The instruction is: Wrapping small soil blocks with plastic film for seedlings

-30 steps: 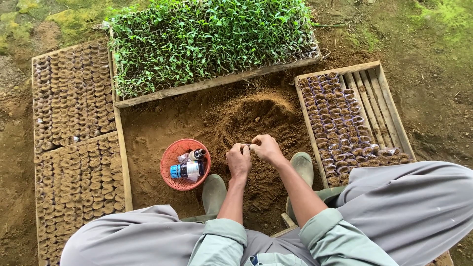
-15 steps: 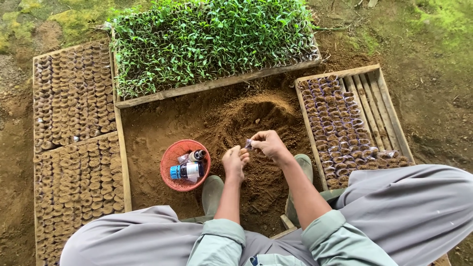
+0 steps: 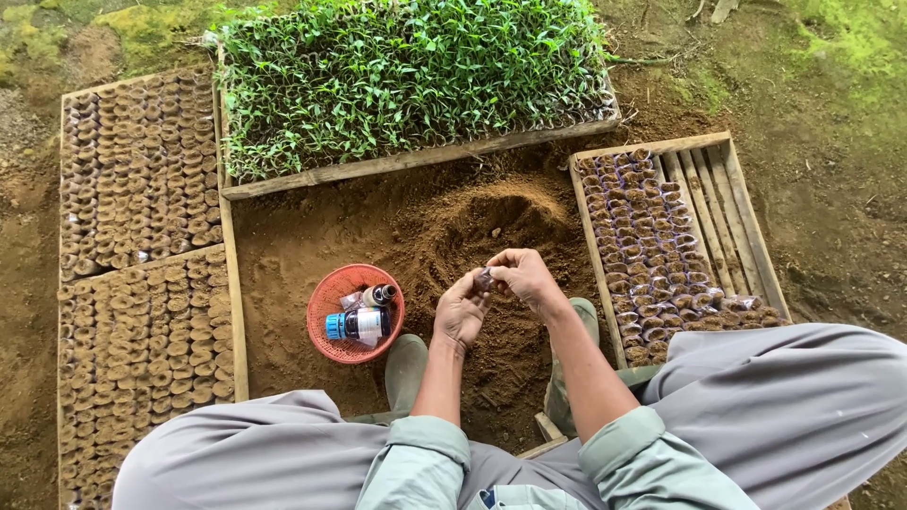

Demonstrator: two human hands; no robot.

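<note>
Both hands meet above a mound of loose brown soil (image 3: 491,227). My left hand (image 3: 460,309) and my right hand (image 3: 525,276) pinch a small soil-filled seedling pot (image 3: 485,280) between their fingertips. To the right lies a wooden slatted tray (image 3: 723,203) partly filled with rows of small filled pots (image 3: 647,255). My grey trouser legs and green boots frame the bottom of the view.
A red plastic basket (image 3: 331,304) with bottles (image 3: 364,321) sits left of my hands. A wooden tray of green seedlings (image 3: 406,76) stands at the back. Two trays of filled pots (image 3: 142,264) lie on the left. Bare earth surrounds everything.
My hands have lifted slightly and closed together around the small pot, the left hand turning up to meet the right. Nothing else has moved.
</note>
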